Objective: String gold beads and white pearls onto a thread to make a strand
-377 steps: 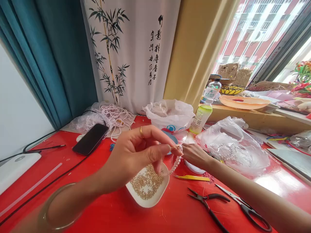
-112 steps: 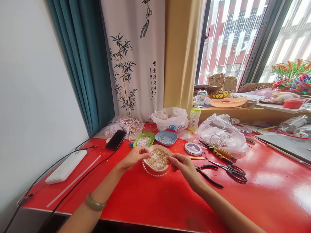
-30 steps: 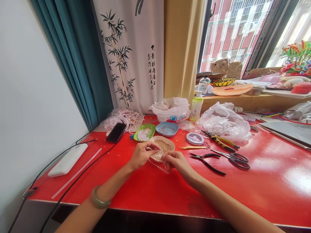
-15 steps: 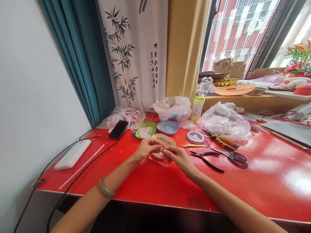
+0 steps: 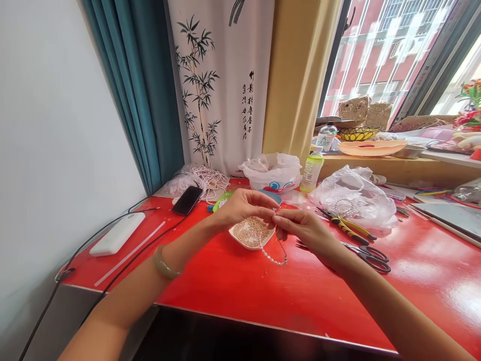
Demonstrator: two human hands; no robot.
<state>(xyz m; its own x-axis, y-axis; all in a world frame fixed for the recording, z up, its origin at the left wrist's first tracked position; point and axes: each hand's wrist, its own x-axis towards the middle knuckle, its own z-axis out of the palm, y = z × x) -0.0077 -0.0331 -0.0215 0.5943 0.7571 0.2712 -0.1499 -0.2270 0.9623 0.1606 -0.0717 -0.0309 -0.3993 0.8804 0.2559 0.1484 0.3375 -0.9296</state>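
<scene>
A strand of pale, pearly beads (image 5: 273,260) hangs in a loop below my two hands, over the red table and the near right edge of a white dish. My left hand (image 5: 250,206) is closed in a pinch at the strand's top. Fingertip to fingertip with it, my right hand (image 5: 302,226) pinches there too. The exact ends between the fingers are hidden. Below my left hand stands the white dish (image 5: 244,242) of small gold beads. Behind that hand, a green dish (image 5: 222,199) and a blue dish (image 5: 276,197) are partly covered.
To the right lie scissors (image 5: 376,259), yellow-black pliers (image 5: 351,228) and dark pliers (image 5: 300,244), partly hidden by my right hand. Plastic bags (image 5: 356,198) and a drink bottle (image 5: 311,173) stand behind. A phone (image 5: 187,200), power bank (image 5: 118,234) and cables are on the left.
Both hands have risen and shifted right and away from me, bringing the bead strand up off the table. The dish of gold beads is now more exposed. The view has turned slightly left.
</scene>
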